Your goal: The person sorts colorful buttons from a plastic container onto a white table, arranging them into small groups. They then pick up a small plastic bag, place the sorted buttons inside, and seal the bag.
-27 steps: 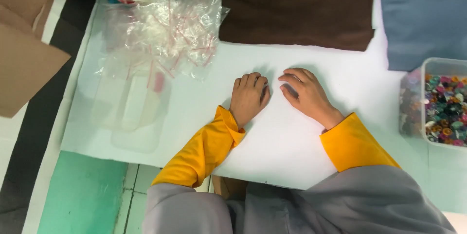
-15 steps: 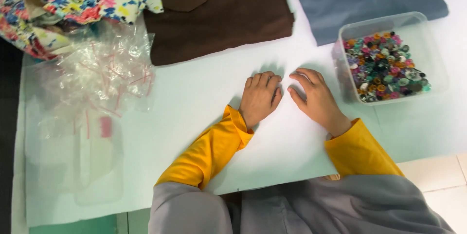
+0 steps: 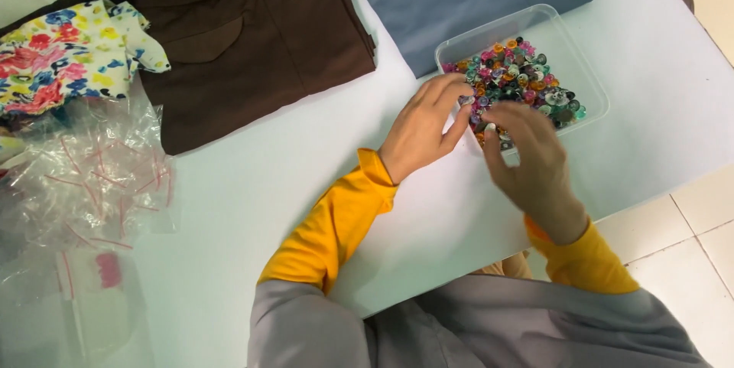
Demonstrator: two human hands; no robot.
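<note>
While both hands reach the tub [image 3: 589,85] near the worktop [image 3: 290,161] edge, left hand [image 3: 424,131] fingers pinch a button [image 3: 466,99]; right hand [image 3: 527,157] blurred, grip unclear; bare worktop between.

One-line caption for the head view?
Both hands, left hand and right hand, reach into a clear tub of colourful buttons.

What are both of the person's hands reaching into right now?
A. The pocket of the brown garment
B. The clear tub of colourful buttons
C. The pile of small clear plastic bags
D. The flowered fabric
B: the left hand and the right hand both meet at the near edge of the clear tub, fingers among the colourful buttons, well apart from the plastic bags at the far left.
</note>
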